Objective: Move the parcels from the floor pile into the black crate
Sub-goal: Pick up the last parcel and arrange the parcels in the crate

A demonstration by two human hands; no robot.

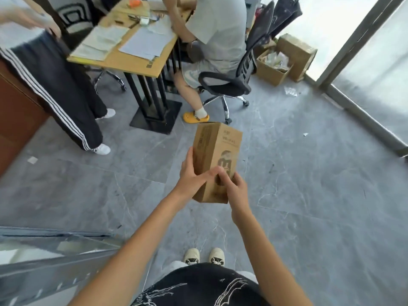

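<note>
A tall brown cardboard parcel (214, 149) with dark print on its side is held upright in front of me above the grey floor. My left hand (193, 175) grips its left side, thumb up along the edge and fingers across the front. My right hand (235, 187) holds the lower right part, fingers curled on the front face. No black crate and no floor pile are in view.
A person sits on a black office chair (227, 82) at a wooden desk (123, 49) ahead. Another person in striped black trousers (55, 85) stands at the left. Open cardboard boxes (284, 60) lie by the glass wall on the right. A glass panel (55, 250) is at my lower left.
</note>
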